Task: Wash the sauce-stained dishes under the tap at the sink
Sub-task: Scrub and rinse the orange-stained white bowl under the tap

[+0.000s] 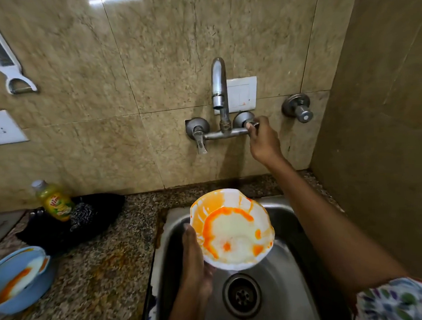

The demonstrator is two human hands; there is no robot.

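Observation:
A white bowl [232, 231] smeared with orange sauce hangs tilted over the steel sink [277, 265]. My left hand [193, 259] holds it from the left side, thumb along the rim and fingers underneath. My right hand [261, 138] reaches up to the wall and grips the right tap handle [250, 125]. The tap spout [219, 87] curves above the sink; no clear stream of water shows. A blue bowl [19, 282] with orange sauce and a second dish inside sits on the counter at the left.
A yellow dish-soap bottle [55, 200] and a steel scrubber [83, 215] rest on a black cloth [105, 208] behind the granite counter [101, 273]. The left tap handle [200, 141], another valve [299, 108], a switch plate [242, 94], a socket [0, 128] and a hanging peeler [5, 60] are on the wall.

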